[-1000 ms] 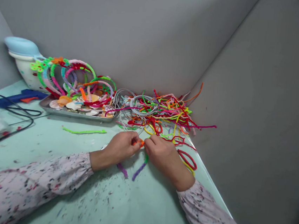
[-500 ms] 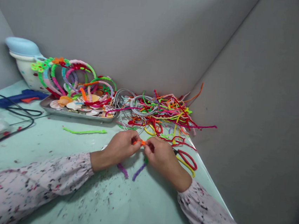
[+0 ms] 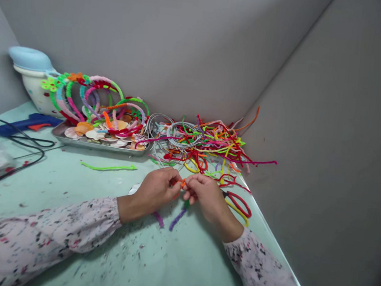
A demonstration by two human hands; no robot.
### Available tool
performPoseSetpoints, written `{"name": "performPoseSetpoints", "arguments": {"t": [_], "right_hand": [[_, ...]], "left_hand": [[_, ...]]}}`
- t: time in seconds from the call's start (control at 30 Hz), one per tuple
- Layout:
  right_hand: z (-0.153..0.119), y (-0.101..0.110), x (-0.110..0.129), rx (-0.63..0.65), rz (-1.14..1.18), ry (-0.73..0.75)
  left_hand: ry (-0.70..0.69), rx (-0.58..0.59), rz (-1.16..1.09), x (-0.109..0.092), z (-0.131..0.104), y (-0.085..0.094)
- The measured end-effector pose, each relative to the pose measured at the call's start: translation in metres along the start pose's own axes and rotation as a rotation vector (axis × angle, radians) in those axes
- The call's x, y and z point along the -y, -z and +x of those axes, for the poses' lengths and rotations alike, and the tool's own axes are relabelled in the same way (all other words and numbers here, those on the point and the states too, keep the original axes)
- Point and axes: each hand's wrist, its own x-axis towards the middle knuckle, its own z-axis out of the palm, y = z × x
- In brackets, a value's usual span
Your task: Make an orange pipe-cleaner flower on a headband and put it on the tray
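Note:
Between my two hands is a small orange fuzzy piece point(image 3: 183, 184), mostly covered by fingers. My left hand point(image 3: 159, 187) pinches it from the left. From the right, my right hand point(image 3: 205, 196) grips it between thumb and forefinger, with the other fingers loosely curled. Below the hands a fuzzy stem, purple and green point(image 3: 177, 219), slants over the table, and a purple-pink end point(image 3: 159, 219) shows beside my left wrist. How these ends join is hidden.
A metal tray point(image 3: 102, 147) holds shells and colourful fuzzy hoops. Right of it lie wire coils point(image 3: 183, 134) and tangled fuzzy stems. Scissors point(image 3: 238, 204) lie beside my right hand. A green stem point(image 3: 109, 167), blue glue gun point(image 3: 20, 125) and lidded cup point(image 3: 36, 85) are at left.
The fingers of my right hand have loosened and spread a little, and my left hand has turned slightly around the orange piece. The view has shifted very slightly.

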Motion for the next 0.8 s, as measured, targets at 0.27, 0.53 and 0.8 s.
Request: {"name": "performPoseSetpoints", "arguments": {"t": [0.27, 0.53, 0.8], "right_hand": [[0.0037, 0.0038, -0.0023, -0.031, 0.104, -0.013], [0.0016, 0.0040, 0.0002, -0.009, 0.174, -0.027], [0.0005, 0.0024, -0.0019, 0.027, 0.165, -0.020]], "left_hand": [[-0.056, 0.033, -0.024, -0.0032, -0.0008, 0.0029], [-0.034, 0.074, -0.050, -0.0007, 0.0006, 0.0027], [-0.016, 0.075, -0.041, 0.0000, 0.0023, 0.0031]]}}
